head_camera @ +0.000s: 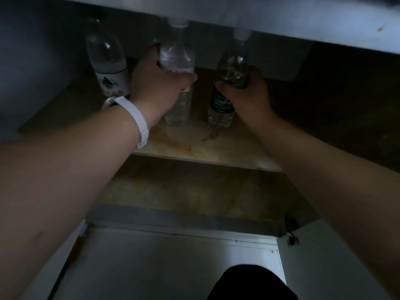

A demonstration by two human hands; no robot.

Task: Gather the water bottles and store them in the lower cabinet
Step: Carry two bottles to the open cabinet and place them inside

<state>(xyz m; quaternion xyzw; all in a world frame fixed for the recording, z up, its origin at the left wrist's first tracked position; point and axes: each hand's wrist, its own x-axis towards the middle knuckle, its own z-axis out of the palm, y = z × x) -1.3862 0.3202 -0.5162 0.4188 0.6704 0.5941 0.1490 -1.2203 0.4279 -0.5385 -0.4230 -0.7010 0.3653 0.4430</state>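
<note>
1 white-label bottle stands on the cabinet shelf; left hand grips a clear bottle, right hand a dark-label bottle, both seemingly landed

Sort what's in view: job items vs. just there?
Job: left hand gripping middle bottle; right hand gripping dark-label bottle; white-label bottle standing at left; cabinet shelf.
Just there: white wristband on the left wrist; door hinge at right.
</note>
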